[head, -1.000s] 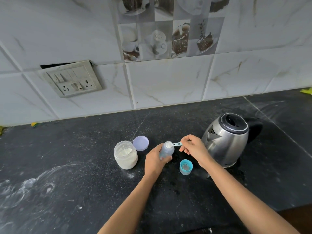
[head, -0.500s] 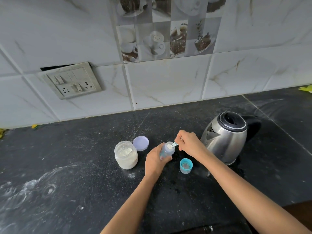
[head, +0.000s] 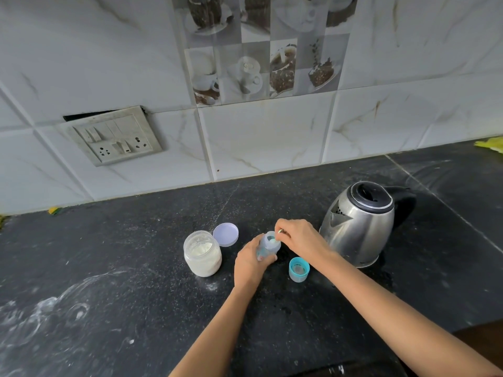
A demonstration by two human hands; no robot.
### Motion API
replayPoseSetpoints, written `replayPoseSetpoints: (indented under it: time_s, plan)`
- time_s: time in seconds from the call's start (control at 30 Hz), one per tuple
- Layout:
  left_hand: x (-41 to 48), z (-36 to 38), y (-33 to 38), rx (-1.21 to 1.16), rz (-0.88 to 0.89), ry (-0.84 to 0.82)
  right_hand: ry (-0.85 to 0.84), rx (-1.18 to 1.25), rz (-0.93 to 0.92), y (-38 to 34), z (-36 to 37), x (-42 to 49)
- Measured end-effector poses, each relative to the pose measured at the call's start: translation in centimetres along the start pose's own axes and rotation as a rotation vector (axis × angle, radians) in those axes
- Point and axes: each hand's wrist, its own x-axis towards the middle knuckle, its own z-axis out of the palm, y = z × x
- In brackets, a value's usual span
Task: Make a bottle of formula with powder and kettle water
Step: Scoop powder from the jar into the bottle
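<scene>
The left hand [head: 251, 263] wraps the small clear plastic bottle [head: 269, 244], hiding its lower body. The right hand [head: 299, 238] pinches the pale plastic scoop [head: 275, 242], covering most of it. Only a tip shows at the bottle's mouth, its load too small to tell. Beyond the right hand, the steel kettle [head: 359, 229] hides part of its black handle [head: 405, 205] — farther right, a yellow-green scrap [head: 491, 144] is cut off by the edge.

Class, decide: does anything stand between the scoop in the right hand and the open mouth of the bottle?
Nothing visible does. The left hand grips the bottle; the right hand holds the scoop at its open mouth; the blue cap lies apart on the counter.
</scene>
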Motion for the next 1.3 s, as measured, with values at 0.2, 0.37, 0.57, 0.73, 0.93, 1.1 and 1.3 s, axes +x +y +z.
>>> replayPoseSetpoints:
  time_s: [0.2,0.37,0.57,0.73,0.93,1.1,1.3]
  plan:
    - [0.0,-0.1,-0.2,-0.010,0.010,0.004,0.030,0.140,0.021,0.2,0.4,-0.4]
    - [0.1,-0.1,-0.2,-0.001,-0.004,0.001,0.018,0.147,0.047,0.1,0.3,-0.2]
    - [0.3,0.0,-0.5,-0.003,-0.002,-0.002,0.004,0.194,0.090,0.0,-0.2,0.3]
    - [0.5,-0.1,-1.1,-0.012,-0.020,0.003,0.022,0.261,0.126,-0.1,-0.8,0.3]
    - [0.9,-0.2,-1.8,-0.008,-0.018,-0.008,0.206,0.414,0.174,0.1,-1.5,0.1]
    - [0.9,-0.1,-2.1,-0.040,-0.024,-0.018,0.296,0.651,0.348,0.9,-1.3,0.4]
    - [0.5,-1.0,-2.2,-0.066,0.020,0.061,0.319,1.025,0.562,1.4,-1.1,1.1]
